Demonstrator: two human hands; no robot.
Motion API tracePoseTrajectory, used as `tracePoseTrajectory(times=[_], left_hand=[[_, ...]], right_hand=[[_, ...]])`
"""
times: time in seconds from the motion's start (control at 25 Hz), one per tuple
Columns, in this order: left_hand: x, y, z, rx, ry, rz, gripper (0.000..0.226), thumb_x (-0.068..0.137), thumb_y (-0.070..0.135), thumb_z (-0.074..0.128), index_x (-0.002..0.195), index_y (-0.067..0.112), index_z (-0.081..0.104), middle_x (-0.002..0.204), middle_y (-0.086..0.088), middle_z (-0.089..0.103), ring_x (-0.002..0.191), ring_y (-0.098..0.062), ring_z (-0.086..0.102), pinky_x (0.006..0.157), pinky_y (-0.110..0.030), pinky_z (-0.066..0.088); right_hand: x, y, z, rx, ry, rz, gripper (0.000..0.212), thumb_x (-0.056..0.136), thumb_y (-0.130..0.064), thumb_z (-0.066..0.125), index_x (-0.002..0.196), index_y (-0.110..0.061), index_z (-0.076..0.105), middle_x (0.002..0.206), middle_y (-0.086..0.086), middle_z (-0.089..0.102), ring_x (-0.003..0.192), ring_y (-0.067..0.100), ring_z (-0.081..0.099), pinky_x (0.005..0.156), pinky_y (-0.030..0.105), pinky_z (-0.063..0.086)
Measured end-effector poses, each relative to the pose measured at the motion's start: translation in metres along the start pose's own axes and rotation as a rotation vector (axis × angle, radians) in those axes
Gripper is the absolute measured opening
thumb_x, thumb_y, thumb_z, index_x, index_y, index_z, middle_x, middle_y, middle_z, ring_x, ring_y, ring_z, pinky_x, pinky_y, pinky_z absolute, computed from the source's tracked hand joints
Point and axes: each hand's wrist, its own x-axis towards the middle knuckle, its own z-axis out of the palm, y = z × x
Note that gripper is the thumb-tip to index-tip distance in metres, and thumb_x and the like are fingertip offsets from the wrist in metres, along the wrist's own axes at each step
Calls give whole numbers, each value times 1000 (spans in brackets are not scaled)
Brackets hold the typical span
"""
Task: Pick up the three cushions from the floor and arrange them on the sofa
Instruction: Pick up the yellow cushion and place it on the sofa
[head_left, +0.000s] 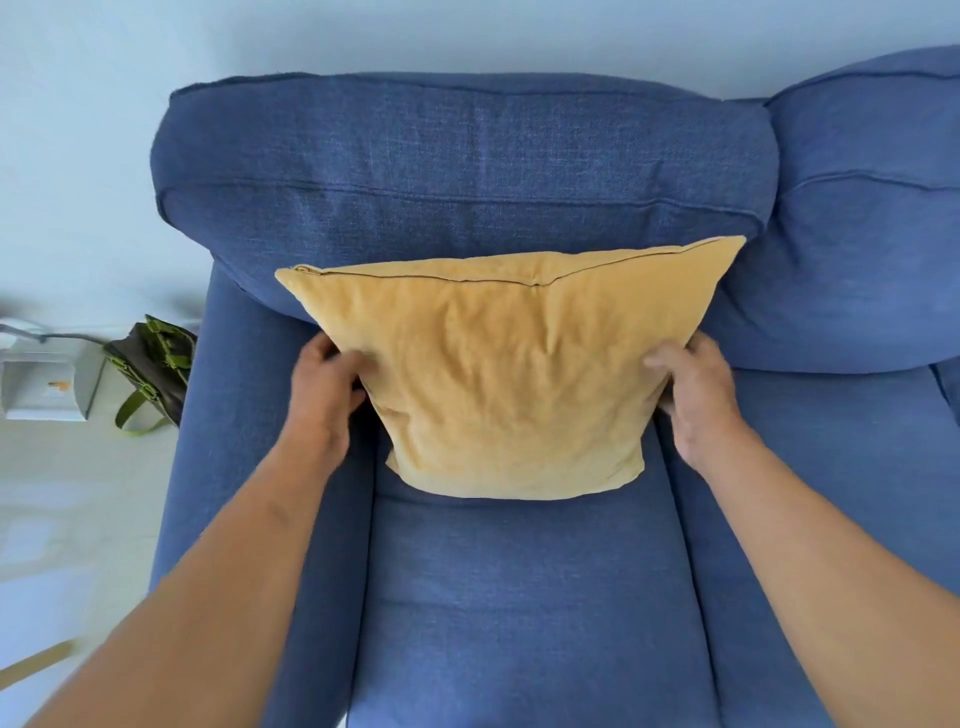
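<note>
Your left hand (324, 387) and right hand (698, 395) clasp the yellow cushion (511, 374) by its side edges; it stands upright on the sofa (519, 597) seat, leaning on the backrest, zip edge uppermost, running left-right

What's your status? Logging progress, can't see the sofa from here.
Left hand and right hand grip the yellow cushion by its sides. Cushion upright on the sofa seat, leaning on the backrest. Nothing in the way.
</note>
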Motion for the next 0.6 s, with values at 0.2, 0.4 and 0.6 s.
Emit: tracePoseTrajectory(times=[0.2, 0.4, 0.6], left_hand=[[4, 56, 1, 50, -14, 120, 15, 101, 29, 68, 112, 21, 69, 113, 3, 75, 103, -14, 71, 95, -43, 61], [-4, 52, -9, 62, 201, 309, 7, 88, 24, 76, 82, 27, 73, 88, 4, 70, 85, -15, 63, 98, -53, 59], [-9, 35, -12, 75, 203, 248, 4, 85, 29, 77, 87, 27, 76, 93, 2, 74, 89, -16, 68, 99, -55, 61]], right_hand=[[10, -58, 13, -79, 64, -121, 33, 85, -45, 79, 110, -26, 69, 114, -7, 74, 103, 10, 69, 90, 33, 57], [22, -62, -5, -68, 176, -103, 13, 92, -26, 76, 81, -27, 70, 98, -6, 74, 99, 17, 70, 103, 48, 58], [19, -54, -5, -64, 106, -6, 12, 98, -25, 72, 88, -30, 70, 103, -11, 71, 105, 17, 66, 102, 53, 55]])
